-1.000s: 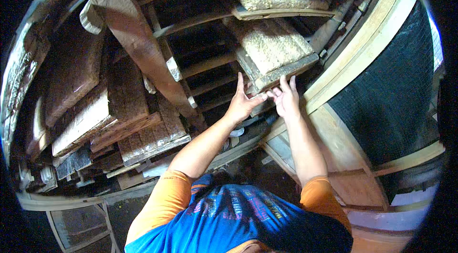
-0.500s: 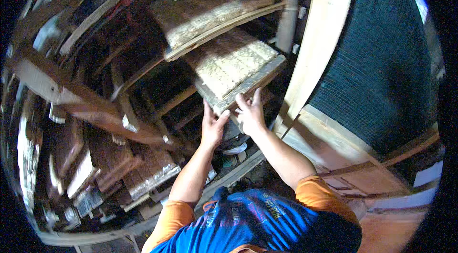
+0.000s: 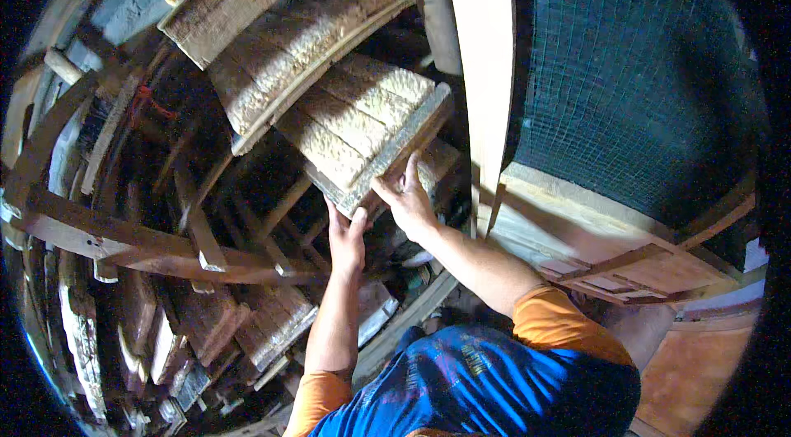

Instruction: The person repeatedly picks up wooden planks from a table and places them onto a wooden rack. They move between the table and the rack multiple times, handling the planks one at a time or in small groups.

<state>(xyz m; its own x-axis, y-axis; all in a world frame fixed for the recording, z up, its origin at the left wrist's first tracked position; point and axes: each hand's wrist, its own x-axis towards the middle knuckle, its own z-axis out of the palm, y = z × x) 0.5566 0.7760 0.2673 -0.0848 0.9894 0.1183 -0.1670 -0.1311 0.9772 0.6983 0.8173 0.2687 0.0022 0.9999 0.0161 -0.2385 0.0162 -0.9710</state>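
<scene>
A wooden tray [image 3: 416, 138] with a grey, worn rim sticks out from a rack, its near end tilted toward me. It carries rows of a pale yellow, lumpy material [image 3: 362, 99] whose kind I cannot make out. My left hand [image 3: 347, 238] is closed on the tray's near left corner, thumb on the front face. Farther right along that front edge, my right hand [image 3: 409, 202] grips the tray with its thumb and fingers spread against the rim. The undersides of the fingers are hidden.
Right above is another tray [image 3: 329, 70] with similar pale rows. A light wooden post [image 3: 482, 50] stands close on the right, beside a panel of dark green mesh [image 3: 626, 99]. On the left, a wooden beam [image 3: 165, 247] crosses in front of stacked boards [image 3: 276, 313].
My view has turned to the right, so the rack, tray and post sit farther left in the picture. Both hands stay on the tray; the right hand's fingers have shifted slightly along the rim.
</scene>
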